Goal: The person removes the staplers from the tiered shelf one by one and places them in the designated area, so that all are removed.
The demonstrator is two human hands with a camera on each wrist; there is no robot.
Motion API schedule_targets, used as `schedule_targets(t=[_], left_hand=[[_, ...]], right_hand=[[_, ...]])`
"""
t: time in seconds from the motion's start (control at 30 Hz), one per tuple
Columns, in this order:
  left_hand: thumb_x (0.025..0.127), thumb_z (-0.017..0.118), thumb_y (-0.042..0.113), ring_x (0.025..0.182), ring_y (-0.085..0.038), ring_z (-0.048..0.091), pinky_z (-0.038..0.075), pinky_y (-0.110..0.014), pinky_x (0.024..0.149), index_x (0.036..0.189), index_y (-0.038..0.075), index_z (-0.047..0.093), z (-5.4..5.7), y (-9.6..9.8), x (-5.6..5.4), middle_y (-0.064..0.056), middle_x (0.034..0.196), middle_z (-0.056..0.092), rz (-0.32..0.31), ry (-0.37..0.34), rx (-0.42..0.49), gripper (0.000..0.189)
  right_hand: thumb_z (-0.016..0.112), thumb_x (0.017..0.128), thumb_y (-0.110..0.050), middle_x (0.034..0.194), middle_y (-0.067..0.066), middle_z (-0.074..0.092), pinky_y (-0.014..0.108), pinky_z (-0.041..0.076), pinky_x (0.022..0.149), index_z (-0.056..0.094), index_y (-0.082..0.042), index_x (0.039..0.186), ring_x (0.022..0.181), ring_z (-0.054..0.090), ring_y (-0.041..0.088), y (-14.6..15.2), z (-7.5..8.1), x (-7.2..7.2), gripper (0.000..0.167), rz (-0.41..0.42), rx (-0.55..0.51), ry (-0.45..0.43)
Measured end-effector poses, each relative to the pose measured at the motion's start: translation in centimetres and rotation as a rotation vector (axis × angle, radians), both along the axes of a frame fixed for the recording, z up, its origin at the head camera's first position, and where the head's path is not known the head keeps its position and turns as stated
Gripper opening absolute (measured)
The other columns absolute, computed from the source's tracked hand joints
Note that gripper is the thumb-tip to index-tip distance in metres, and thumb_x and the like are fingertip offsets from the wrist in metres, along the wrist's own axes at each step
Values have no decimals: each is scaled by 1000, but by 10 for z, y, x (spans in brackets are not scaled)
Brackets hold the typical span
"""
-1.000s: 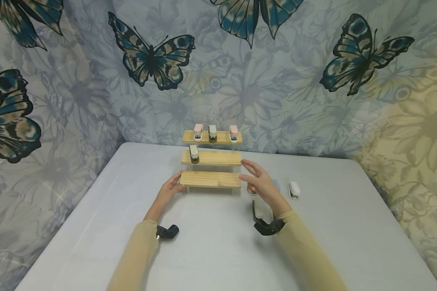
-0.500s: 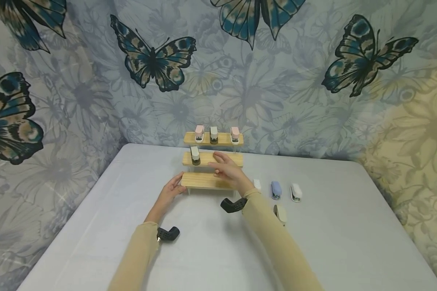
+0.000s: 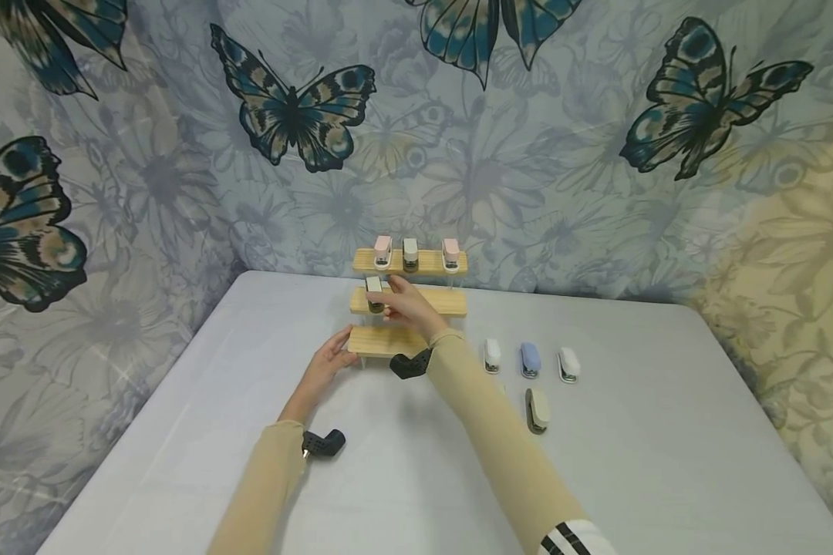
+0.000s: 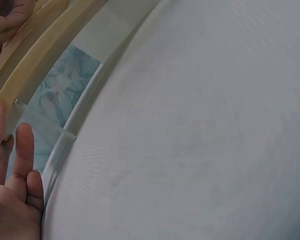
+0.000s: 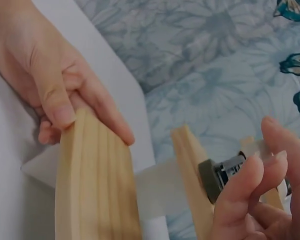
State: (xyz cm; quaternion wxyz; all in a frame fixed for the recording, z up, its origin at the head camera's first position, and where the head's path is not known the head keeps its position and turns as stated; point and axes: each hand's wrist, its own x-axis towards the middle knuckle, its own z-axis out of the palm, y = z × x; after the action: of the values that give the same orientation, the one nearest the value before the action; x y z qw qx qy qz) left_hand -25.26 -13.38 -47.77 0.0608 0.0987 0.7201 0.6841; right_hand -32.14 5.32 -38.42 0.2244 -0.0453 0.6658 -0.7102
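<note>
A small stapler with a white top and dark grey-green base (image 3: 374,284) stands at the left end of the middle board of a three-tier wooden display stand (image 3: 378,341). My right hand (image 3: 413,310) has its thumb and fingers around this stapler; in the right wrist view they partly cover its upper part, while the base (image 5: 210,181) shows against the board. With thumb and fingers, my left hand (image 3: 324,364) grips the left end of the lowest board. From the left wrist, that hand (image 4: 12,200) appears beside the stand's clear support (image 4: 47,120).
On the top board are a pink stapler (image 3: 383,251), a grey-white one (image 3: 410,254) and another pink one (image 3: 450,254). Right of the stand lie a white stapler (image 3: 492,355), a blue one (image 3: 531,359), another white one (image 3: 568,364) and a cream one (image 3: 537,410).
My right hand has moved left from the stand's right end, across the middle board, to the stapler there. My left hand has stayed at the lowest board's left end.
</note>
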Motion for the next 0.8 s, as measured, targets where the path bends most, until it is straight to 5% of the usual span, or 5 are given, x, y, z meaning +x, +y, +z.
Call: schedule_targets(t=[0.27, 0.43, 0.8], left_hand=[[88, 57, 12, 110, -23, 49, 37, -35, 93, 139, 2, 26, -2, 1, 0, -10, 143, 26, -6, 9, 3, 60], [88, 58, 11, 109, -22, 49, 38, -35, 93, 139, 1, 25, -3, 1, -1, -11, 144, 23, -13, 10, 14, 61], [86, 61, 20, 122, -24, 37, 34, -37, 96, 140, 8, 27, -26, -4, -14, -5, 145, 22, 7, 12, 28, 65]], right_hand=[[67, 82, -18, 143, 8, 28, 25, 34, 47, 30, -10, 139, 40, 31, 7, -7, -6, 1, 69, -83, 24, 55], [71, 78, -17, 139, 8, 34, 25, 36, 48, 31, -9, 139, 41, 30, 7, -9, -5, 4, 74, -136, 23, 74], [76, 72, -17, 133, 3, 43, 21, 43, 46, 37, -9, 136, 42, 40, 8, -9, -9, 8, 76, -199, 113, 171]])
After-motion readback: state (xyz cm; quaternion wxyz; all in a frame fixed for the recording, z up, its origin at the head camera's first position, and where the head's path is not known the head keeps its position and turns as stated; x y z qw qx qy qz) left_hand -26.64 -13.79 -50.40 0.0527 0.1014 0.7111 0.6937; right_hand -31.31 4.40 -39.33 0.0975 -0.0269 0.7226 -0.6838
